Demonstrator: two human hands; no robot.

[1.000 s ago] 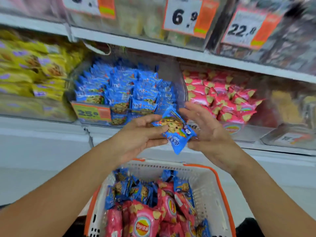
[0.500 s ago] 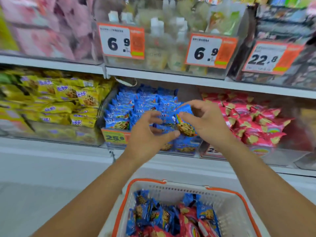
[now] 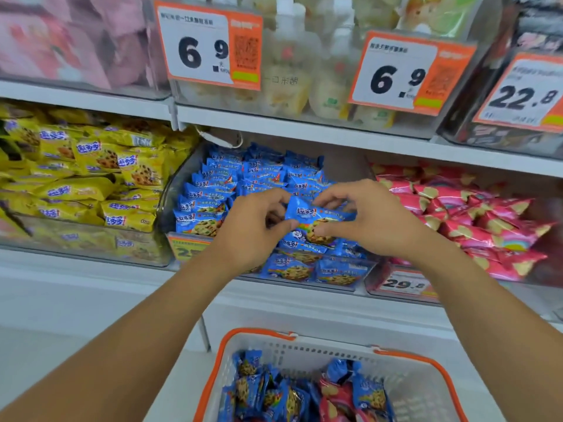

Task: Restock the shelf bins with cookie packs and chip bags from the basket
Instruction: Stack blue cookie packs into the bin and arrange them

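A blue cookie pack [image 3: 316, 219] is held flat over the middle shelf bin [image 3: 182, 190], which is full of several blue cookie packs. My left hand [image 3: 259, 229] pinches its left edge and my right hand [image 3: 368, 217] pinches its right side. Below, the white basket [image 3: 304, 345] with an orange rim holds more blue cookie packs [image 3: 253, 388] and pink chip bags [image 3: 338, 397]. The bin to the right holds pink chip bags [image 3: 475, 220].
A bin of yellow cookie packs [image 3: 91, 178] sits at the left on the same shelf. The shelf above carries clear bins of pouches with price tags [image 3: 210, 47]. A white shelf ledge [image 3: 304, 303] runs between the bins and the basket.
Both hands carried the blue pack up from above the basket and forward over the blue bin. The pack turned from tilted to lying flat, and the view rose toward the shelf.
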